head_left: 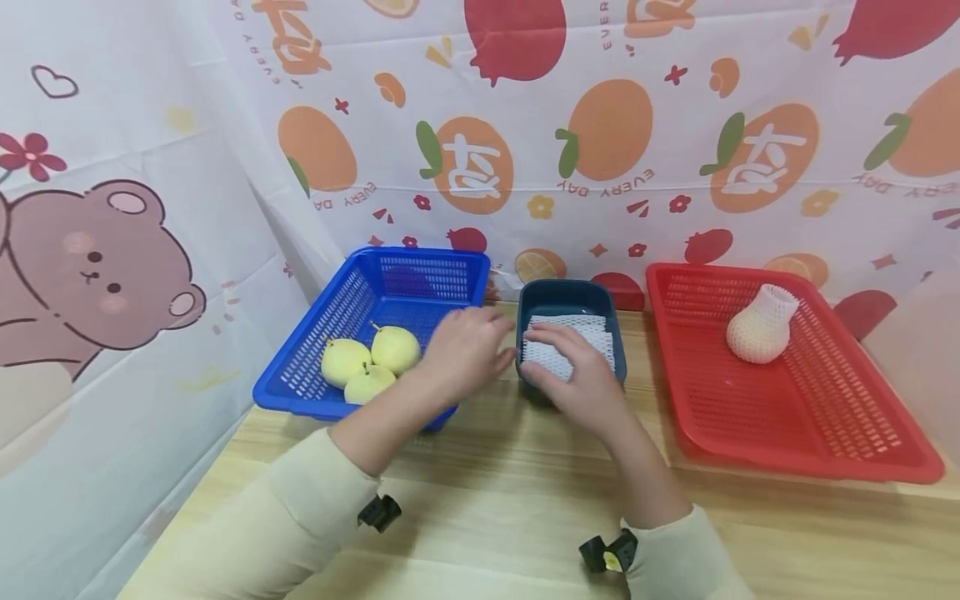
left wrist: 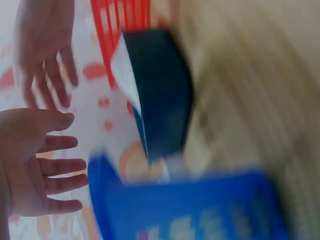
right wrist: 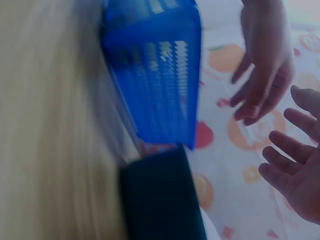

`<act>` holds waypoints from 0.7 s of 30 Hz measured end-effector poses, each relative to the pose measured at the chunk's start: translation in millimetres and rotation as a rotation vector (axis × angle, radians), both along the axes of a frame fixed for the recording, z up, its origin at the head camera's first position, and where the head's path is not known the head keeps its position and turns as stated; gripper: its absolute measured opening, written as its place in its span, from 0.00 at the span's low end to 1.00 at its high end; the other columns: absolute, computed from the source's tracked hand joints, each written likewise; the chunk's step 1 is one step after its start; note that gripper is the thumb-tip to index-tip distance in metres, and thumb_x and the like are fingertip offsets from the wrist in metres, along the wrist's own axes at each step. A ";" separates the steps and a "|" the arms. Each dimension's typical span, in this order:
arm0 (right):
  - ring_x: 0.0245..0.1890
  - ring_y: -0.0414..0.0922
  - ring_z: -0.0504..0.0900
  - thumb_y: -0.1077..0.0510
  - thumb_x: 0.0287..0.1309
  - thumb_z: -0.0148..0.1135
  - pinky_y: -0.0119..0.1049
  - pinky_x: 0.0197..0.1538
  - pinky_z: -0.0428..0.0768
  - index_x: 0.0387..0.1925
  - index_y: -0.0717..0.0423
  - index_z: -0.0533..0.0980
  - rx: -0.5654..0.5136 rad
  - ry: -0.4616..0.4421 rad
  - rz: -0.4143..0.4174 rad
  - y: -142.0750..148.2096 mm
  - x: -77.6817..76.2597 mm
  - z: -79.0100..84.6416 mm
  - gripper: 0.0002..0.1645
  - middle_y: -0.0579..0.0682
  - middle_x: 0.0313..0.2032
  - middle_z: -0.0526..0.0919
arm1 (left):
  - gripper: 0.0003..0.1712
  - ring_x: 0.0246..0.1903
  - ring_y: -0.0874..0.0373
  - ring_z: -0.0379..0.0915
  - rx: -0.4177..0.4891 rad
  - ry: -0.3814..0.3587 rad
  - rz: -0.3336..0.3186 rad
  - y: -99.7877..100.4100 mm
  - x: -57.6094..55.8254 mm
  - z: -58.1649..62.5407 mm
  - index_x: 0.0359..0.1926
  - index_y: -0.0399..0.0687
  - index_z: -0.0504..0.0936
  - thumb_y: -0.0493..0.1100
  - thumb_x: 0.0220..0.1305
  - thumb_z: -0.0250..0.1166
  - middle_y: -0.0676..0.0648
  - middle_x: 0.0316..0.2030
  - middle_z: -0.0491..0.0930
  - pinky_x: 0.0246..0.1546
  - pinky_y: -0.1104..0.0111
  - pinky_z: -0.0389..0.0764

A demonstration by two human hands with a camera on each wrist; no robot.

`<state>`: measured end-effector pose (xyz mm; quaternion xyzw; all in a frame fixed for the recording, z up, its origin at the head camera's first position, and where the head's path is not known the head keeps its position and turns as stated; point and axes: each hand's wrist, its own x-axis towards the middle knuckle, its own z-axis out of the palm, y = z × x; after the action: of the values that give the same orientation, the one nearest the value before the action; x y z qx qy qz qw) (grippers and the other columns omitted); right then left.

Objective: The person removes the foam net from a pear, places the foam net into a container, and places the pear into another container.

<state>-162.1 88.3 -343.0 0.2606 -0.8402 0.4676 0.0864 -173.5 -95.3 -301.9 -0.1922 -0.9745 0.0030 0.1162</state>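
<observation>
My left hand (head_left: 468,350) hovers between the blue basket (head_left: 300,408) and a small dark teal bin (head_left: 566,293), fingers loosely bent and holding nothing. Over the near part of that bin is my right hand (head_left: 577,375), its fingers spread and nothing in its grasp. White foam net sleeves (head_left: 592,333) lie inside the bin, partly covered by the right hand. Three yellow pears (head_left: 345,362) sit in the front of the blue basket. In the left wrist view both hands show apart from the bin (left wrist: 162,95), their fingers extended.
At the right stands a red basket (head_left: 727,417) with one pear in a white foam net (head_left: 759,329). All the containers rest on a light wooden table (head_left: 495,508). A fruit-printed cloth (head_left: 525,225) hangs behind them, and a bear-printed cloth (head_left: 150,367) hangs at the left.
</observation>
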 end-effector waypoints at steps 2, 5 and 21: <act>0.63 0.41 0.67 0.43 0.58 0.61 0.49 0.59 0.73 0.57 0.39 0.73 -0.018 0.011 -0.031 11.3 -0.6 3.4 0.25 0.42 0.60 0.73 | 0.21 0.46 0.51 0.76 -0.017 -0.001 -0.065 14.8 3.7 -11.6 0.49 0.52 0.82 0.56 0.59 0.63 0.49 0.45 0.81 0.49 0.55 0.75; 0.63 0.41 0.66 0.43 0.56 0.62 0.48 0.55 0.76 0.58 0.37 0.73 -0.024 0.006 -0.075 26.6 0.6 6.0 0.27 0.41 0.60 0.73 | 0.20 0.44 0.53 0.76 -0.063 -0.040 -0.119 35.9 4.0 -33.1 0.49 0.54 0.82 0.56 0.60 0.63 0.50 0.42 0.81 0.47 0.57 0.76; 0.60 0.46 0.69 0.39 0.54 0.62 0.56 0.50 0.78 0.59 0.34 0.70 0.253 -0.010 -0.224 111.3 11.0 58.5 0.30 0.42 0.59 0.72 | 0.05 0.34 0.57 0.80 -0.044 -0.115 -0.139 50.2 -14.7 -86.2 0.35 0.53 0.84 0.43 0.63 0.61 0.51 0.34 0.85 0.33 0.63 0.73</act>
<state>-151.0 199.6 -284.5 0.1719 -0.9165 0.3469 0.1004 -188.2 -45.1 -388.1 -0.2618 -0.9635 0.0051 0.0559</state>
